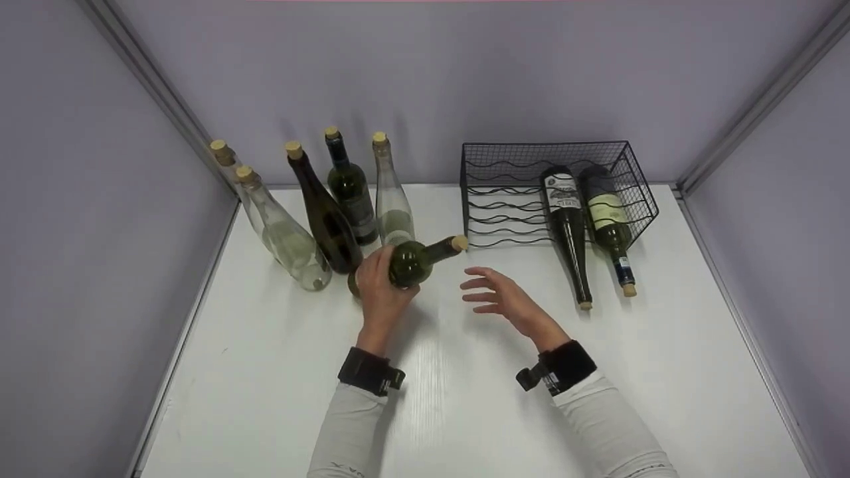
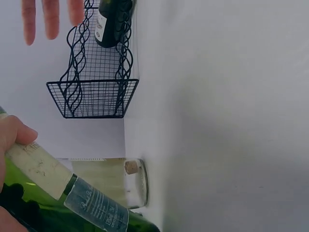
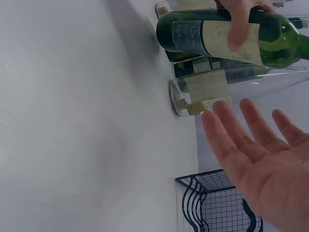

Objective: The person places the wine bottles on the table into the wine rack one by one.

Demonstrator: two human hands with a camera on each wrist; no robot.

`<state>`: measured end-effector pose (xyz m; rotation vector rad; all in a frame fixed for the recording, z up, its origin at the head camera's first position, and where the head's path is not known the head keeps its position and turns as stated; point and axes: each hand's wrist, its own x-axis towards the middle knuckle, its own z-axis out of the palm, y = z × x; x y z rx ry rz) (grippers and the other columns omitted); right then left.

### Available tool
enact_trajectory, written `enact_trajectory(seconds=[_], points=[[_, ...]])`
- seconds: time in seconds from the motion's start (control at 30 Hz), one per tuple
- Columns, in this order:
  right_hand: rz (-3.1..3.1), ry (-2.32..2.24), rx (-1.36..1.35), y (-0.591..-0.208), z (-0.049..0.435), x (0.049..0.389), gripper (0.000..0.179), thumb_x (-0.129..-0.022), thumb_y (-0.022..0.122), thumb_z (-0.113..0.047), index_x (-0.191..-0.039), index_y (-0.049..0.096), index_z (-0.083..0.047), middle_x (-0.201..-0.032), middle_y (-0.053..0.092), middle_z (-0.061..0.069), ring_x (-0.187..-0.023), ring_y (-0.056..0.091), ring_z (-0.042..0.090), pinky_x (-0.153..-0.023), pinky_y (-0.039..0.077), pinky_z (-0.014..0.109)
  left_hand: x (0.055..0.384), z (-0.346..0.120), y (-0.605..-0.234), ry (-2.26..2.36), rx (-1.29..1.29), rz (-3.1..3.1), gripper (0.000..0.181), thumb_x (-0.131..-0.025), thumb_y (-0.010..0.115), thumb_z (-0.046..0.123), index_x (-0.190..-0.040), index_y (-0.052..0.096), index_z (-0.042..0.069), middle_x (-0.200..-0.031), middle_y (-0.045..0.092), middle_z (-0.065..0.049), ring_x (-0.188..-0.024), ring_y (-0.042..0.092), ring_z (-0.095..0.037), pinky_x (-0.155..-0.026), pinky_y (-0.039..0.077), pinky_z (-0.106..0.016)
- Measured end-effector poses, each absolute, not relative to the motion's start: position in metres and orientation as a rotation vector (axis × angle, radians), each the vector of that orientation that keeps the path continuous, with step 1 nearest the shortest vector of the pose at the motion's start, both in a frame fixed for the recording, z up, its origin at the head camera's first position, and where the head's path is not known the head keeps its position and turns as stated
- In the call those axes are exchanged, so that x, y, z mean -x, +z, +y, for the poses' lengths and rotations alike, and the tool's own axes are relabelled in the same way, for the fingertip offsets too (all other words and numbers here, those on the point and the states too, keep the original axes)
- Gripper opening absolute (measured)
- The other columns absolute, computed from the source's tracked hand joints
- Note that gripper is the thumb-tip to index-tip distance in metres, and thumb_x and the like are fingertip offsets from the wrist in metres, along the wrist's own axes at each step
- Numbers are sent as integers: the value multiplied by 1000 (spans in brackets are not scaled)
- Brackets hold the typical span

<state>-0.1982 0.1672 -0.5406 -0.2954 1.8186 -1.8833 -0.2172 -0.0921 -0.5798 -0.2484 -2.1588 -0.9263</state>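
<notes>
Green bottle (image 1: 410,264), left fingers (image 1: 383,257) curled round it, right fingers (image 3: 226,149) spread

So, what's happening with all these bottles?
A person's left hand grips a corked green bottle, tilted with its neck toward the right. The right hand hovers open nearby, holding nothing. Two bottles lie in the wire rack; five more corked bottles stand at the left of the white table.

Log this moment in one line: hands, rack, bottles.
left hand: grips green bottle, tilted | right hand: empty | rack: two bottles | left of rack: five bottles standing
</notes>
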Motion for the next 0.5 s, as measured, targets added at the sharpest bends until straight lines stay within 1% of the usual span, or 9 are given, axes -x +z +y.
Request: enact_trajectory(seconds=[0.17, 0.27, 0.33, 0.37, 0.4, 0.43, 0.5], points=[[1704, -1945, 324, -534, 172, 198, 69, -104, 34, -52, -148, 37, 0, -139, 49, 27, -125, 51, 42, -103, 41, 51, 213, -88, -581, -846, 326, -2223, 78, -53, 90, 6, -125, 59, 7, -119, 59, -13, -112, 54, -33, -100, 36, -62], [1619, -1996, 338, -531, 173, 199, 61, -104, 34, -48, -146, 40, -4, -137, 51, 28, -123, 52, 45, -103, 41, 53, 212, -85, -580, -780, 358, -2268, 79, -52, 93, 8, -124, 60, 8, -119, 59, -13, -113, 54, -33, -100, 35, -62], [1544, -2045, 345, -530, 175, 201, 55, -105, 33, -47, -140, 45, -7, -135, 52, 30, -121, 52, 47, -101, 41, 56, 210, -82, -580, -737, 377, -2292, 79, -52, 94, 9, -125, 61, 10, -119, 59, -12, -113, 54, -34, -101, 35, -61], [1499, -2073, 350, -530, 175, 201, 52, -105, 32, -47, -134, 50, -7, -134, 52, 31, -120, 53, 49, -101, 41, 57, 210, -81, -580, -711, 386, -2304, 79, -53, 94, 10, -125, 61, 10, -119, 59, -12, -113, 55, -34, -101, 35, -60], [1455, -2098, 353, -529, 176, 202, 50, -105, 32, -48, -123, 54, -7, -133, 52, 31, -119, 53, 49, -100, 41, 58, 209, -81, -581, -687, 394, -2315, 79, -53, 94, 10, -125, 61, 12, -119, 59, -12, -113, 55, -34, -101, 35, -59], [1420, -2116, 362, -528, 177, 203, 52, -106, 30, -49, -119, 55, -6, -133, 52, 31, -118, 53, 50, -99, 41, 59, 209, -80, -581, -666, 401, -2323, 80, -53, 94, 11, -126, 61, 13, -119, 60, -12, -113, 55, -34, -102, 35, -59], [1401, -2117, 374, -526, 179, 204, 59, -105, 28, -53, -117, 58, -4, -132, 53, 30, -116, 57, 48, -96, 44, 58, 208, -79, -582, -628, 413, -2340, 79, -55, 94, 11, -127, 61, 15, -120, 60, -11, -114, 54, -34, -103, 34, -59]])
